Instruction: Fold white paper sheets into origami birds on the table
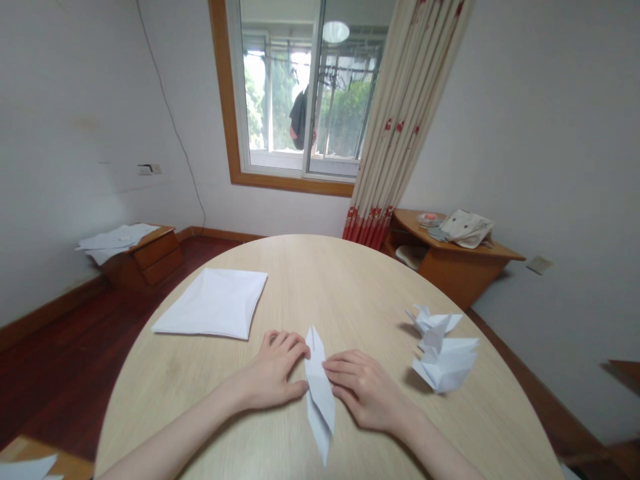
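Note:
A narrow strip of folded white paper [319,380], pointed at both ends, lies lengthwise before me on the table. Its lower half shows a slanted flap with a gap beneath it. My left hand [275,370] grips the left edge, fingertips near the upper part and thumb lower down. On the opposite edge, my right hand [363,387] has its fingers together, pressing the paper at mid-length; its thumb is mostly hidden. To the right stand folded paper figures, a smaller one [434,323] behind a larger one [447,365].
A stack of white paper sheets [213,303] lies at the left on the round wooden table [325,267]. Beyond it, a low drawer cabinet [157,257] carries papers. A corner desk [450,257] with a cloth bag [467,228] stands behind, right of the curtain [400,120].

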{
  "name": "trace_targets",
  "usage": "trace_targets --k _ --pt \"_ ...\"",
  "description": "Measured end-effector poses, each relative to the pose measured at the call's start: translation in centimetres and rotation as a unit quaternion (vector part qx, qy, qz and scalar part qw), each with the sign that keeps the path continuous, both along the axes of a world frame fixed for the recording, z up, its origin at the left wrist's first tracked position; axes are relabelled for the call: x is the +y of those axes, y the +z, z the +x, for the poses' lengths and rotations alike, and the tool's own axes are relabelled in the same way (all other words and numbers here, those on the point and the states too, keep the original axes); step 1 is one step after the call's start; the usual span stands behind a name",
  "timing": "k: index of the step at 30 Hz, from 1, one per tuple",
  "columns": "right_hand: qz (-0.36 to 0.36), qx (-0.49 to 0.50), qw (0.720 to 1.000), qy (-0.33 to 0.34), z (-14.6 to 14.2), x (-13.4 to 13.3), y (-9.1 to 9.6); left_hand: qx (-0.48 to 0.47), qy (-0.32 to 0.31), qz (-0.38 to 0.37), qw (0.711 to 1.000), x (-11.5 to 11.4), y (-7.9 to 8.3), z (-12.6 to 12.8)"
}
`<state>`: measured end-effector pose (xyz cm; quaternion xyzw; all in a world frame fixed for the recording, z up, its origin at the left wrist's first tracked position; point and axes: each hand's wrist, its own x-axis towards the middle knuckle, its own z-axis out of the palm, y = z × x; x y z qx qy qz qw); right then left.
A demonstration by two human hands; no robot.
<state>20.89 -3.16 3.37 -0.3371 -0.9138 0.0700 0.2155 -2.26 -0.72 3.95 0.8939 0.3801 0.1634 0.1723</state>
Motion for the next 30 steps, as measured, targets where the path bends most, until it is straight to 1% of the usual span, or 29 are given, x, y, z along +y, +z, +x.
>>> trace_targets --k 6,12,17,22,27,30 --pt "0.012 0.027 1.000 -0.005 -0.1 0.2 -0.7 -0.012 0.000 0.001 1.000 0.2 -0.1 0.0" --pt "0.004 0.062 0.998 -0.020 -0.3 0.4 -1.2 -0.031 0.011 0.007 0.999 0.3 -0.5 0.3" --pt "0.008 0.076 0.996 -0.046 -0.7 0.4 -1.5 -0.037 0.029 0.021 0.999 0.4 -1.1 0.7" --pt "0.011 0.067 0.994 -0.081 -0.9 0.5 -1.9 -0.037 0.050 0.031 0.998 0.5 -1.6 1.0" --pt "0.011 0.080 0.989 -0.126 -0.6 0.7 -3.1 -0.033 0.054 0.036 0.997 0.6 -1.9 1.1" --pt "0.022 0.079 0.987 -0.137 -0.5 0.7 -3.7 -0.034 0.058 0.036 0.997 0.7 -1.9 1.1"
